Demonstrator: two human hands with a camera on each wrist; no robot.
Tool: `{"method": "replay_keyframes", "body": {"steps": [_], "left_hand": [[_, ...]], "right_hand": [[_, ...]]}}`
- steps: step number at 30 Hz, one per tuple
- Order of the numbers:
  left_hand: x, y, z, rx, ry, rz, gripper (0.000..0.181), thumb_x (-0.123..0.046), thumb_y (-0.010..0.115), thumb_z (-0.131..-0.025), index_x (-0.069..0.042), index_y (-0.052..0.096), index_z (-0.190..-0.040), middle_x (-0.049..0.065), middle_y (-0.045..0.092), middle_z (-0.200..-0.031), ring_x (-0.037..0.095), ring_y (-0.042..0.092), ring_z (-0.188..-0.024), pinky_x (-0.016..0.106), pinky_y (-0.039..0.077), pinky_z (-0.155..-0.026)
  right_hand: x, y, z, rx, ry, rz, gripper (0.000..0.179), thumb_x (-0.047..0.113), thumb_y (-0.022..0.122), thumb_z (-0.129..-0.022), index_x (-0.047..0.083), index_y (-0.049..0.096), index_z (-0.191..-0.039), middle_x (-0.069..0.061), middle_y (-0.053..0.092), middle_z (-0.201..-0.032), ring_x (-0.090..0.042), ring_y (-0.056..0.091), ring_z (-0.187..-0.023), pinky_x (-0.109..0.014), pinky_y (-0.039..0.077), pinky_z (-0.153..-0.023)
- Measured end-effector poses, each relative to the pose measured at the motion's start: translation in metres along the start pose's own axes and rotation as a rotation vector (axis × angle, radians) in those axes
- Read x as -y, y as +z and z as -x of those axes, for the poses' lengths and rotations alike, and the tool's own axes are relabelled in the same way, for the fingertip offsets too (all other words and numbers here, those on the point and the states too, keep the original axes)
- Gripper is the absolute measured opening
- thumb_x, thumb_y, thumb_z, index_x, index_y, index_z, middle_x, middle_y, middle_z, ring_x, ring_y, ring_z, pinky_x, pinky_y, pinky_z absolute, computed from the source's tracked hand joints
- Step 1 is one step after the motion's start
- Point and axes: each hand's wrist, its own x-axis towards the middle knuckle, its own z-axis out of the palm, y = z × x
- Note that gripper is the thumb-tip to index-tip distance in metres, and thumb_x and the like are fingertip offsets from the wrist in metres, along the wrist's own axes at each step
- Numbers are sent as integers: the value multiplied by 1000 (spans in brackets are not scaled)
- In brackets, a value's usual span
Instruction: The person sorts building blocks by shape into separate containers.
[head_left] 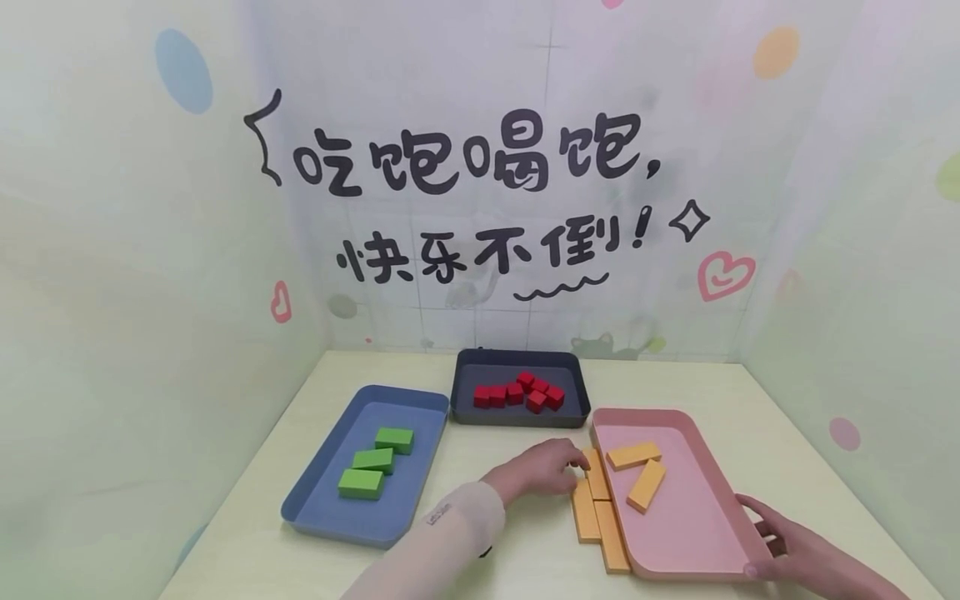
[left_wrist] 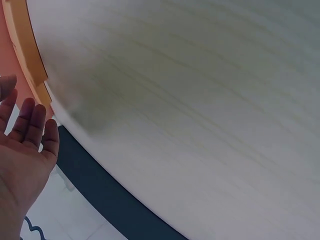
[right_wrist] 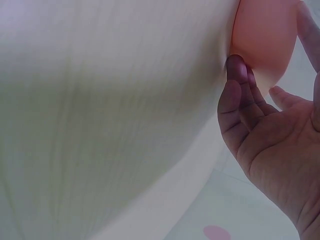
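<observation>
My left hand (head_left: 542, 468) is at the far end of the yellow blocks (head_left: 612, 537) lined up along the pink tray's left side. In the left wrist view its fingers (left_wrist: 36, 122) are loosely bent beside a yellow block (left_wrist: 25, 45), with nothing gripped between them. My right hand (head_left: 795, 546) holds the near right corner of the pink tray (head_left: 697, 550) from outside, thumb on the front wall and fingers along the right side. In the right wrist view the fingers (right_wrist: 235, 100) curl by the tray's lower edge. Two yellow blocks (head_left: 647, 486) lie inside the tray.
A blue tray (head_left: 315, 508) with three green blocks (head_left: 361, 484) stands on the left. At the back, a dark grey tray (head_left: 465, 415) contains several red cubes (head_left: 514, 393). Printed walls (head_left: 480, 317) enclose the table at the back and sides.
</observation>
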Motion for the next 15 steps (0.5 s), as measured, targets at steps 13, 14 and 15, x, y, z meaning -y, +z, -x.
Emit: {"method": "replay_keyframes", "body": {"steps": [13, 14, 15], "left_hand": [[-7, 6, 9, 67, 118, -155, 32, -15, 66, -75, -23, 65, -107, -12, 52, -100, 3, 45, -86, 17, 39, -80], [-7, 6, 10, 65, 123, -173, 33, -16, 66, -75, -23, 65, -107, -12, 52, -100, 3, 45, -86, 17, 39, -79], [-6, 6, 11, 66, 128, -189, 33, -16, 66, -75, -23, 65, -107, -11, 52, -99, 3, 45, -86, 17, 39, -79]], "right_hand": [[-1, 1, 0, -21, -18, 12, 79, 14, 61, -86, 3, 7, -143, -16, 48, -110, -13, 56, -92, -22, 43, -73], [-1, 1, 0, -20, -17, 12, 79, 14, 61, -86, 3, 7, -143, -16, 48, -110, -13, 56, -92, -21, 43, -72], [-1, 1, 0, -19, -15, 11, 79, 14, 61, -86, 3, 7, -143, -16, 48, -110, -13, 56, -91, -21, 43, -72]]}}
